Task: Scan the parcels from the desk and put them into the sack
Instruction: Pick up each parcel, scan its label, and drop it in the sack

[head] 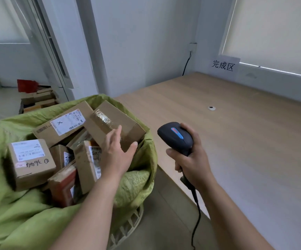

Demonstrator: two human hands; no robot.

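A light green woven plastic sack (11,219) stands open at the left, its mouth rolled outward, and seems to sit in a pale lattice basket (128,228) whose rim shows beneath its right side. The sack is heaped with brown cardboard parcels. A squat box with a white label and dark handwriting (30,163) lies at the left of the pile; a long flat box with a white label marked with an X (63,124) lies toward the back; a narrow upright box (86,165) and a red-printed carton (63,186) stand near the front.

On top at the right rim rests a plain brown cardboard box sealed with shiny clear tape (113,123), tilted, its taped end facing left and its far corner leaning on the sack's edge. The left hand (117,152) lies against this box's near side, fingers straight and spread, thumb out toward the right, palm touching the cardboard without curling round it.

The right hand (191,159) grips the handle of a black handheld barcode scanner with a blue and red button (175,138), held over the edge of the pale wood-grain surface (236,132), its dark cable (196,217) hanging down. A white paper sign with black characters (223,65) is stuck at the back of the surface.
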